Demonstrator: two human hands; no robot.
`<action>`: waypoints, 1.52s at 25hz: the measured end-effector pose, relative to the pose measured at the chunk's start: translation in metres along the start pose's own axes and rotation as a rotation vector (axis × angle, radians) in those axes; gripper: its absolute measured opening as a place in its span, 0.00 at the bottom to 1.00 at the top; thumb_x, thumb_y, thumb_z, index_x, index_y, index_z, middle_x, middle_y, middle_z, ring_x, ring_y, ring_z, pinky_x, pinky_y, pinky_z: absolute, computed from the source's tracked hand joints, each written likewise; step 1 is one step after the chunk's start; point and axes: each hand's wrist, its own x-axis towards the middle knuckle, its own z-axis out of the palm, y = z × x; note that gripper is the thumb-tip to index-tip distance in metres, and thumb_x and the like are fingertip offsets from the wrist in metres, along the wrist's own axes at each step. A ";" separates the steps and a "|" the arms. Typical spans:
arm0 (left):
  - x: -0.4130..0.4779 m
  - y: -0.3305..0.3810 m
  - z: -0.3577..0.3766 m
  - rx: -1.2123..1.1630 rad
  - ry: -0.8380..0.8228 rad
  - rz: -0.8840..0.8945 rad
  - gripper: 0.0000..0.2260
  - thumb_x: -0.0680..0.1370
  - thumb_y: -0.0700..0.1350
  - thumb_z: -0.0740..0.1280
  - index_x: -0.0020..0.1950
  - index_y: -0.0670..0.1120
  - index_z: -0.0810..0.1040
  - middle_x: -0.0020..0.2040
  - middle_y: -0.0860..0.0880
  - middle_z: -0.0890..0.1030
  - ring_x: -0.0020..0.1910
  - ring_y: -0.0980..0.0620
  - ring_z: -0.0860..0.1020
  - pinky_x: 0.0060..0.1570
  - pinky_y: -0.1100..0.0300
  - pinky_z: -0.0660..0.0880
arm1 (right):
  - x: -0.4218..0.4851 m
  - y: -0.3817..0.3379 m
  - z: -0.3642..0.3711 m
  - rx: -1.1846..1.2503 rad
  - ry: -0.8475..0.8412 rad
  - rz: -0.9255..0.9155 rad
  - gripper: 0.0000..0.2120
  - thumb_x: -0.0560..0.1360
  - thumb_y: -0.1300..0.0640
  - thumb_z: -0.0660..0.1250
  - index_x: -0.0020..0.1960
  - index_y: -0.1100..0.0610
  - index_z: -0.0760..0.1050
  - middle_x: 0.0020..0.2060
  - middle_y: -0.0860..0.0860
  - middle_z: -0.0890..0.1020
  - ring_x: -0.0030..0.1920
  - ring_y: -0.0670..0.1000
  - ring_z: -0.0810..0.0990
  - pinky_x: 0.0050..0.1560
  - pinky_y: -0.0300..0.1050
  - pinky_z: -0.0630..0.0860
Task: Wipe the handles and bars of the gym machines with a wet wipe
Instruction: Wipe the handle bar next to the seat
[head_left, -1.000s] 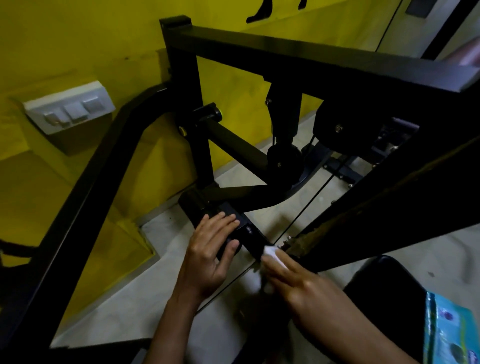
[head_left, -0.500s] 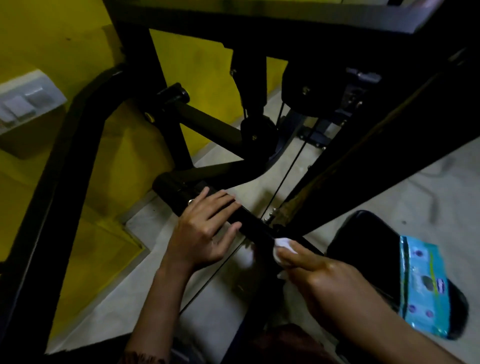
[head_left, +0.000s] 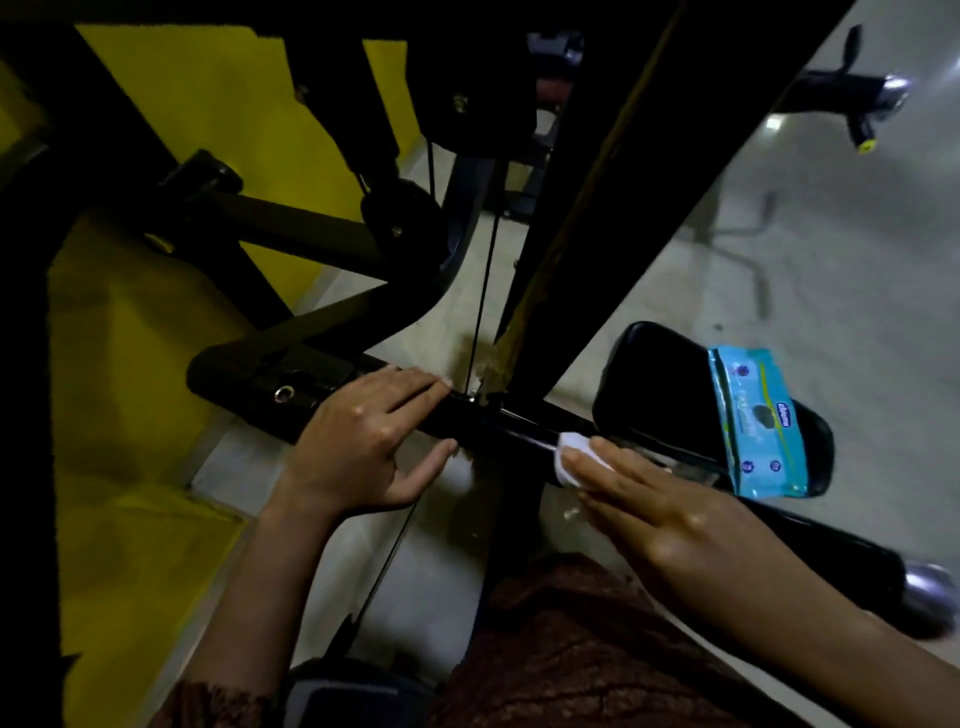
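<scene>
- Two hands are showing: the left hand (head_left: 363, 441) and the right hand (head_left: 670, 514).
- One white wet wipe (head_left: 569, 457) is lying under the right fingertips.
- One black bar (head_left: 498, 423) is running beneath both hands.
- One thin cable (head_left: 483, 291) is crossing just beyond the left fingers.
- One black pad (head_left: 660, 379) is sitting past the wipe, carrying one blue wipe pack (head_left: 758, 421).

It is dim in here. The black machine frame (head_left: 597, 182) sinks into near-solid shadow. Soft light lies on the pale floor (head_left: 831, 260) at the right, with one small bright reflection far off, and the yellow wall (head_left: 291, 130) glows at the far left. A sheen sits on the left hand (head_left: 363, 441) and right hand (head_left: 675, 519); the wet wipe (head_left: 569, 452) is the whitest spot. Straight lines bow toward the edges, and the near corners go soft.
</scene>
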 end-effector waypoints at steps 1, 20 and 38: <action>0.001 0.002 0.000 -0.012 0.007 0.008 0.19 0.73 0.51 0.64 0.55 0.38 0.80 0.51 0.41 0.82 0.50 0.45 0.81 0.55 0.51 0.76 | -0.004 0.002 -0.003 0.001 0.013 0.010 0.19 0.79 0.57 0.53 0.61 0.66 0.76 0.63 0.60 0.75 0.63 0.60 0.74 0.52 0.54 0.78; 0.014 0.063 0.031 -0.240 0.151 0.163 0.16 0.73 0.45 0.65 0.56 0.36 0.80 0.55 0.42 0.81 0.57 0.47 0.78 0.60 0.52 0.73 | -0.007 -0.002 0.010 -0.190 0.026 0.094 0.20 0.74 0.62 0.53 0.62 0.66 0.74 0.62 0.62 0.76 0.62 0.59 0.75 0.67 0.50 0.61; 0.029 0.124 0.041 -0.300 0.183 0.240 0.14 0.74 0.44 0.67 0.55 0.38 0.80 0.56 0.42 0.80 0.57 0.50 0.76 0.60 0.53 0.73 | -0.064 0.028 -0.012 -0.082 0.080 0.180 0.19 0.79 0.61 0.50 0.59 0.65 0.77 0.58 0.60 0.79 0.57 0.58 0.79 0.60 0.49 0.72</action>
